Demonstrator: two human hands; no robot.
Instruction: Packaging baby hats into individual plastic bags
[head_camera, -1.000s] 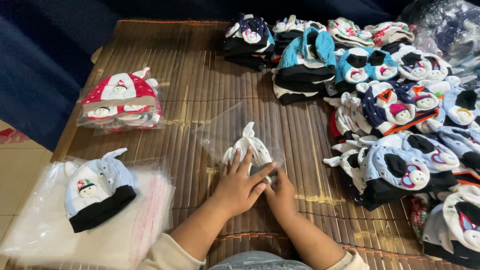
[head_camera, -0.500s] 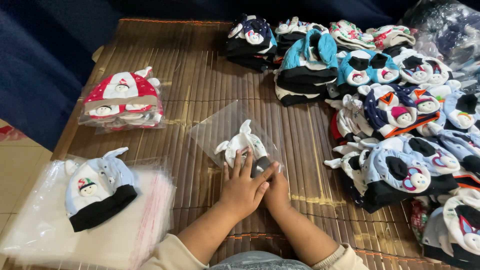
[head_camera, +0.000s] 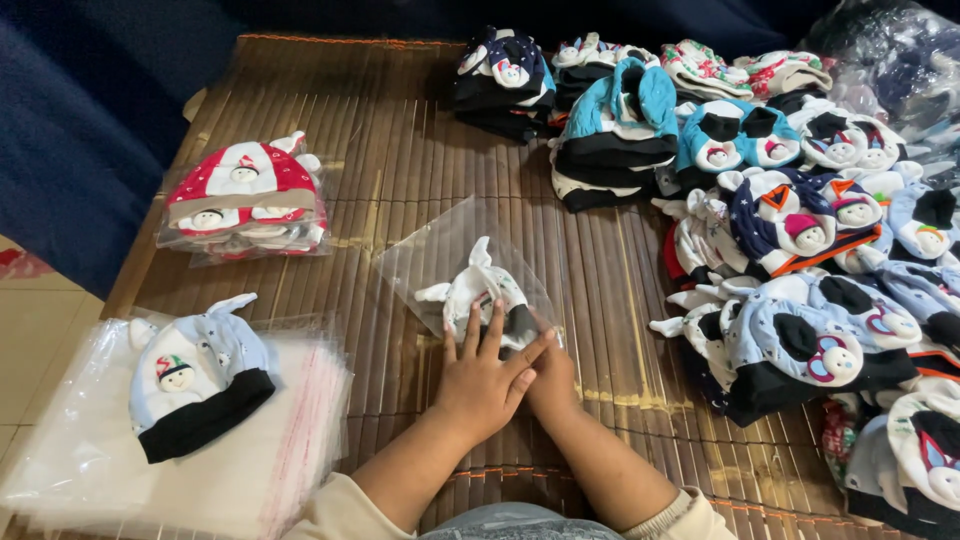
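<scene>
A small white baby hat (head_camera: 478, 294) with a black band lies inside a clear plastic bag (head_camera: 440, 252) on the brown slatted mat (head_camera: 400, 170). My left hand (head_camera: 484, 375) lies flat on the bag's near end, fingers spread over the hat. My right hand (head_camera: 553, 378) sits partly under the left one and pinches the bag's near right corner. Both wrists come up from the bottom edge.
A stack of clear bags (head_camera: 250, 470) at the lower left carries a light blue hat (head_camera: 195, 385). A bagged pile of red and white hats (head_camera: 245, 200) lies at the left. Many loose hats (head_camera: 790, 290) are heaped along the right and far side.
Both hands and the bagged hat have slid slightly away from me and to the left. My left hand now covers more of the hat.
</scene>
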